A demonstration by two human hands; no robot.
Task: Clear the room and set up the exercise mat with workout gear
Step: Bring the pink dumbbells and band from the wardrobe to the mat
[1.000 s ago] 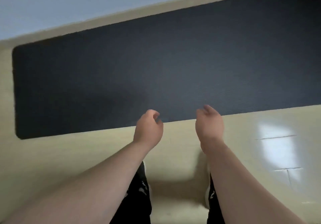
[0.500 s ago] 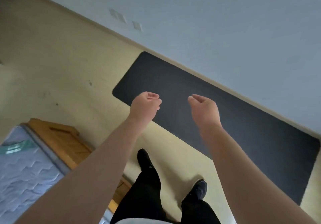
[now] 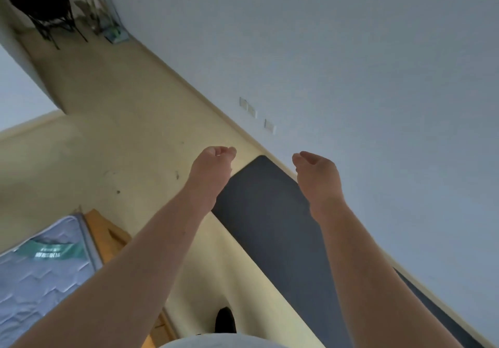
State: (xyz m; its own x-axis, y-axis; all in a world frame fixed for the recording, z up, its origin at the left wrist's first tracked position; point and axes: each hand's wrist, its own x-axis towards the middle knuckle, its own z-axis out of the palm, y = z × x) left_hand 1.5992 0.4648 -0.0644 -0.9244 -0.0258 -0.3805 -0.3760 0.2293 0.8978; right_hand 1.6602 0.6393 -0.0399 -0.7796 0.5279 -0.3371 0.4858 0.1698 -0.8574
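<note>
A dark grey exercise mat (image 3: 270,212) lies flat on the pale floor, running along the foot of the wall from centre to lower right. My left hand (image 3: 210,169) hangs in the air above the floor just left of the mat's far end, fingers loosely curled, holding nothing. Held up over the mat's wall-side edge, my right hand (image 3: 318,175) is empty too, with its fingers loosely curled. Both forearms reach out in front of me and cover part of the mat.
A bed with a wooden frame (image 3: 105,229) and a quilted mattress (image 3: 35,274) stands at lower left. A dark folding chair (image 3: 43,5) and some clutter (image 3: 108,23) sit in the far corner. Wall sockets (image 3: 251,110) are low on the wall.
The view has swung left and up, from straight down on the mat to along the wall. The bed and far corner came into sight. Both hands stayed raised and empty.
</note>
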